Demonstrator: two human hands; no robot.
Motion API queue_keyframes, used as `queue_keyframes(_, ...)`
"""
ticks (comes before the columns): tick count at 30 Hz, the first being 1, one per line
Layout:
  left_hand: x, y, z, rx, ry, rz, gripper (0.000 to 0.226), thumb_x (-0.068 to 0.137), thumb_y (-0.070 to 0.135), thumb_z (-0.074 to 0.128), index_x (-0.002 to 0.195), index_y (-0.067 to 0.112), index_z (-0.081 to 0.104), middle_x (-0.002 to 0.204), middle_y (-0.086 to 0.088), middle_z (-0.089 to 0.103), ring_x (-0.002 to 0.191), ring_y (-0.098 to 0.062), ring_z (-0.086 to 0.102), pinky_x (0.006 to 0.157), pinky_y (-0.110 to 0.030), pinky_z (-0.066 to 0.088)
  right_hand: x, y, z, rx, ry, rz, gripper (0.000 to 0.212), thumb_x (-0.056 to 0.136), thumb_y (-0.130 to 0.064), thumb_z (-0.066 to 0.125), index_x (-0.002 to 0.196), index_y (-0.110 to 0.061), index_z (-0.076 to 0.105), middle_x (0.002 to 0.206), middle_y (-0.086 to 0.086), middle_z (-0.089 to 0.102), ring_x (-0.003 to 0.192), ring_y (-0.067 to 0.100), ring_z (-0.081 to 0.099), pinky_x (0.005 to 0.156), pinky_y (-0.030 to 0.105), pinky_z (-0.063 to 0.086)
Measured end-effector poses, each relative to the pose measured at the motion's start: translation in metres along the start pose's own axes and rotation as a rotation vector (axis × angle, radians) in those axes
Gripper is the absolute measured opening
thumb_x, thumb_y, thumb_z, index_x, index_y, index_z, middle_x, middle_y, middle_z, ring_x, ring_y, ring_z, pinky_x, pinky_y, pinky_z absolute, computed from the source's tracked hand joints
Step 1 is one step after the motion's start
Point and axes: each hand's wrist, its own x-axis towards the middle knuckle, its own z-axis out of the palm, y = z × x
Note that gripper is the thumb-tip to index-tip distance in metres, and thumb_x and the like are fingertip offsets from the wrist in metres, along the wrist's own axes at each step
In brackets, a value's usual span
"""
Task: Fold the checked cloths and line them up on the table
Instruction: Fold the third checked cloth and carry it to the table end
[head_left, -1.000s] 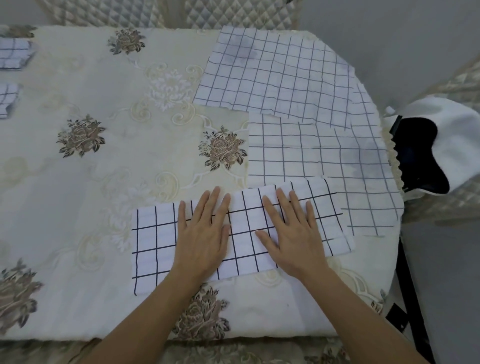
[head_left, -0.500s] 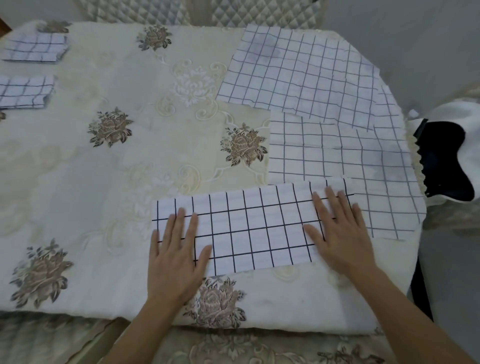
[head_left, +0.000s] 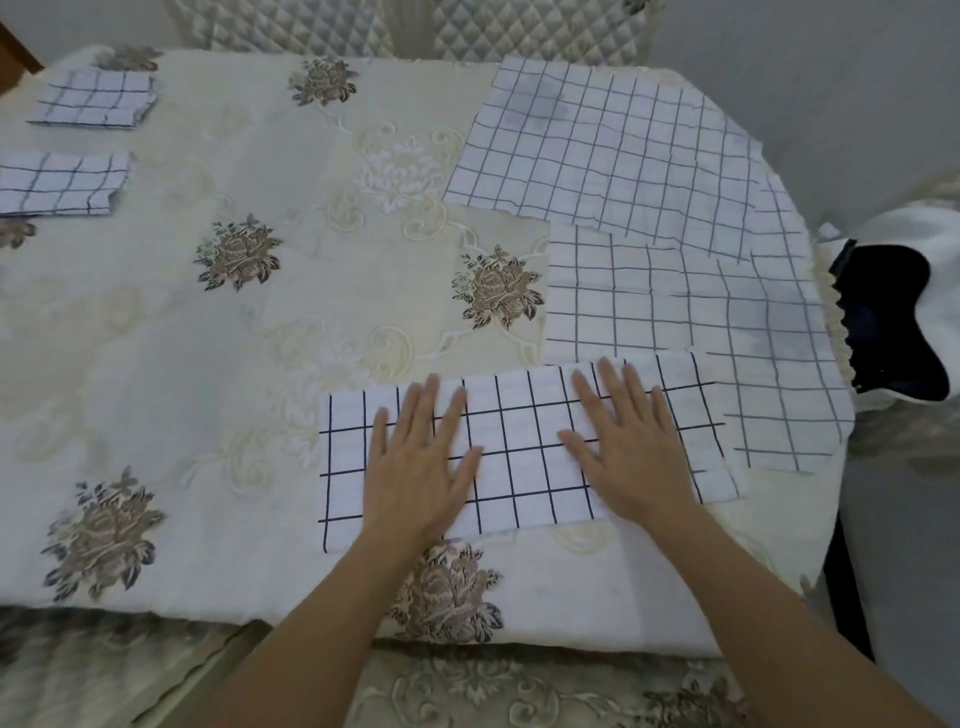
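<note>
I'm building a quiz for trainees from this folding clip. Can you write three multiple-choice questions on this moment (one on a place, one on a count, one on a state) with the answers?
1. Where on the cream floral-clothed table do the small folded checked cloths lie?
A. at the near right edge
B. at the far left
C. under the hands

2. How many small folded checked cloths lie there?
A. one
B. four
C. two

3. How do the left hand and right hand meet the long folded checked strip?
A. flat, fingers straight
B. pinching its corners
C. lifted clear of it

Answers: 1 B, they sit by the table's far-left edge. 2 C, one lies behind the other. 3 A, both hands lie spread on the strip.
</note>
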Motion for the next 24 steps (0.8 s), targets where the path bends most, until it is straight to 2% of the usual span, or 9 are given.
queue_keyframes(2, -0.004, -0.024, -0.003, -0.025, 0.029, -0.117, 0.068, 0.100, 0.063, 0.006, 0.157, 0.032, -0.012, 0.166, 0.003, -0.017, 0.152, -0.015, -0.017, 0.125, -0.048, 0.001, -0.001, 0.028, -0.005, 0.019, 0.028, 0.073, 0.072, 0.097, -0.070, 0.012, 0.160, -0.036, 0.003, 0.169, -0.004, -0.001, 0.155, 0.020, -0.005, 0.125, 0.048, 0.007)
queue_keyframes(4, -0.008, -0.040, -0.006, -0.056, 0.036, -0.178, 0.069, 0.099, 0.063, 0.007, 0.158, 0.031, -0.011, 0.166, 0.003, -0.016, 0.152, -0.014, -0.018, 0.125, -0.047, 0.000, -0.003, 0.049, -0.011, 0.025, -0.001, 0.125, 0.073, 0.096, -0.070, 0.008, 0.160, -0.036, -0.004, 0.169, -0.006, -0.009, 0.155, 0.017, -0.012, 0.126, 0.045, 0.003)
queue_keyframes(7, -0.009, -0.040, -0.011, -0.060, 0.013, -0.194, 0.072, 0.097, 0.064, 0.004, 0.157, 0.028, -0.015, 0.166, 0.000, -0.018, 0.152, -0.016, -0.019, 0.125, -0.049, -0.001, -0.006, 0.062, -0.019, 0.064, -0.041, 0.114, 0.077, 0.093, -0.073, 0.001, 0.160, -0.034, -0.005, 0.168, -0.006, -0.013, 0.154, 0.016, -0.014, 0.126, 0.042, 0.000)
queue_keyframes(9, -0.002, -0.024, -0.022, -0.050, 0.044, -0.155, 0.074, 0.097, 0.063, 0.005, 0.158, 0.023, -0.011, 0.166, -0.003, -0.014, 0.153, -0.019, -0.014, 0.124, -0.050, -0.002, -0.012, 0.066, -0.032, 0.125, -0.020, 0.122, 0.076, 0.095, -0.071, 0.006, 0.160, -0.031, 0.000, 0.168, -0.005, -0.009, 0.155, 0.018, -0.009, 0.126, 0.041, 0.001)
queue_keyframes(12, 0.023, 0.023, -0.049, -0.042, 0.034, 0.104, 0.072, 0.099, 0.060, 0.009, 0.160, 0.022, -0.002, 0.167, -0.001, -0.010, 0.154, -0.020, -0.009, 0.124, -0.048, -0.003, -0.030, 0.074, -0.057, 0.171, 0.066, 0.176, 0.066, 0.104, -0.054, 0.027, 0.161, -0.024, 0.014, 0.167, 0.002, 0.011, 0.155, 0.024, 0.007, 0.125, 0.045, 0.010)
queue_keyframes(15, 0.053, 0.083, -0.071, -0.016, -0.033, 0.454, 0.065, 0.102, 0.054, 0.020, 0.159, 0.024, 0.012, 0.168, 0.001, 0.003, 0.154, -0.021, 0.003, 0.125, -0.048, 0.001, -0.048, 0.087, -0.076, 0.170, 0.140, 0.243, 0.060, 0.101, -0.032, 0.052, 0.154, -0.012, 0.034, 0.156, 0.014, 0.039, 0.145, 0.032, 0.035, 0.118, 0.051, 0.031)
queue_keyframes(18, 0.086, 0.134, -0.081, 0.011, -0.019, 0.768, 0.056, 0.100, 0.040, 0.049, 0.151, 0.020, 0.039, 0.161, -0.005, 0.032, 0.148, -0.026, 0.028, 0.123, -0.050, 0.015, -0.060, 0.101, -0.082, 0.133, 0.270, 0.270, 0.043, 0.091, -0.023, 0.057, 0.131, -0.005, 0.060, 0.124, 0.018, 0.064, 0.108, 0.037, 0.063, 0.088, 0.049, 0.053)
queue_keyframes(20, 0.108, 0.161, -0.079, 0.029, -0.044, 0.936, 0.055, 0.096, 0.030, 0.059, 0.147, 0.017, 0.045, 0.156, -0.008, 0.040, 0.142, -0.029, 0.038, 0.119, -0.049, 0.026, -0.067, 0.105, -0.085, 0.107, 0.300, 0.322, 0.034, 0.088, -0.024, 0.059, 0.116, -0.008, 0.068, 0.104, 0.012, 0.068, 0.085, 0.033, 0.064, 0.070, 0.043, 0.053)
queue_keyframes(24, 0.142, 0.205, -0.070, 0.106, -0.106, 1.184, 0.053, 0.092, 0.021, 0.064, 0.142, 0.012, 0.050, 0.151, -0.012, 0.044, 0.134, -0.031, 0.046, 0.109, -0.042, 0.041, -0.067, 0.100, -0.076, 0.212, 0.209, 0.435, 0.021, 0.087, -0.026, 0.068, 0.103, -0.012, 0.072, 0.092, 0.005, 0.065, 0.079, 0.027, 0.062, 0.067, 0.040, 0.053)
